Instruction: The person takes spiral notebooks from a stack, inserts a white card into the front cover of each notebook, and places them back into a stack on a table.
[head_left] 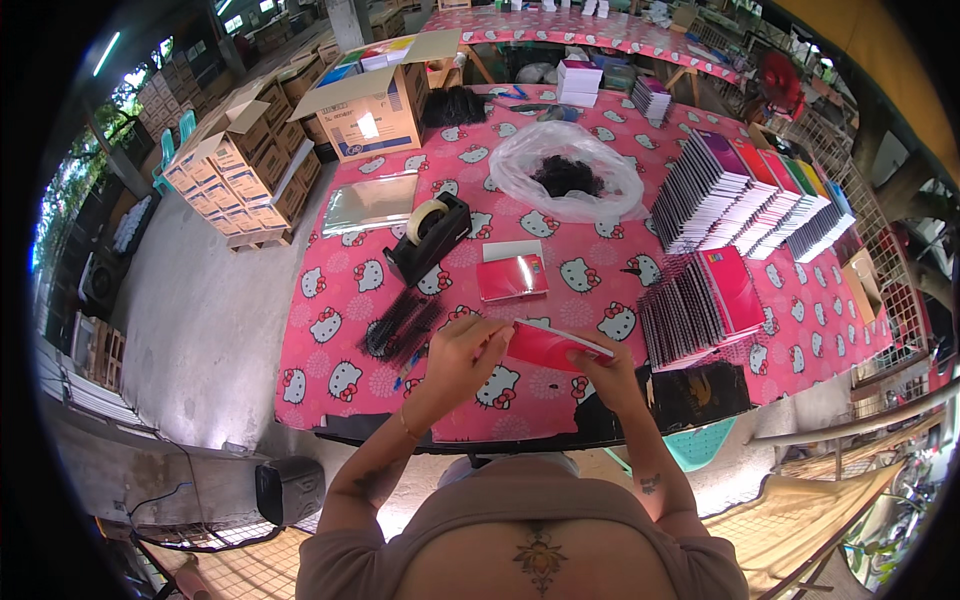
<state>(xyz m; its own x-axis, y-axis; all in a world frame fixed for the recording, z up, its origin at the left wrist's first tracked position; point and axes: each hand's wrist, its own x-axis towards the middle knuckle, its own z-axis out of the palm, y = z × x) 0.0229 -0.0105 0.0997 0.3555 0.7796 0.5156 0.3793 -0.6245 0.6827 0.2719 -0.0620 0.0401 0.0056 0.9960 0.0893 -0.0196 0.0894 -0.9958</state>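
A small pink-red notebook [541, 347] is held up just above the near edge of the table. My left hand [467, 352] pinches its left end, and my right hand [608, 374] grips the right end, thumb on the cover. Just beyond it lies another pink-red notebook [514, 278] with a white sheet edge behind it. Left of my left hand is a heap of black spiral binding coils [403, 325]. To the right stands a row of pink notebooks [690, 310] with black coils sticking out of their edges.
A black tape dispenser [430, 238] stands left of centre, near a clear plastic packet [370, 203]. Farther back are a plastic bag [505, 165] of black coils and an open carton [372, 122]. Stacked colourful notebooks [705, 195] fill the right side. Cartons [240, 170] sit on a pallet.
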